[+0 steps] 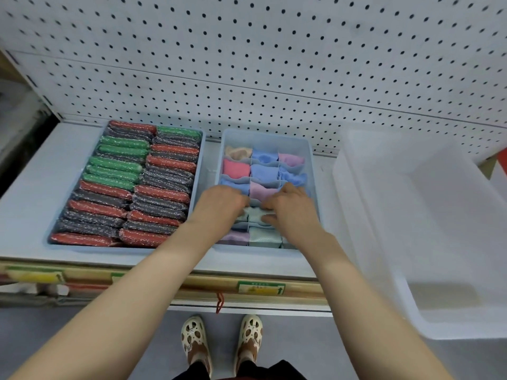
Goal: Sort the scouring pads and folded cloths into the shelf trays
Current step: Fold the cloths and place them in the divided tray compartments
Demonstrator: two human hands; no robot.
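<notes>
Above my clogs point(222, 344), both grips, left hand point(219, 204) and right hand point(290, 207), are pinching a pale green cloth point(255, 215) in the divided tray point(227, 141), scouring-pad tray point(197, 171) and white bin point(411, 215) flanking.

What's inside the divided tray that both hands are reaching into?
The divided tray holds folded cloths in its cells: beige, pink, blue, lilac and pale green. The left hand and right hand work a pale green cloth and cover the cells beneath them.

White pegboard wall point(274, 50) behind shelf point(35, 171) w/ grey floor point(356, 352) below
</notes>
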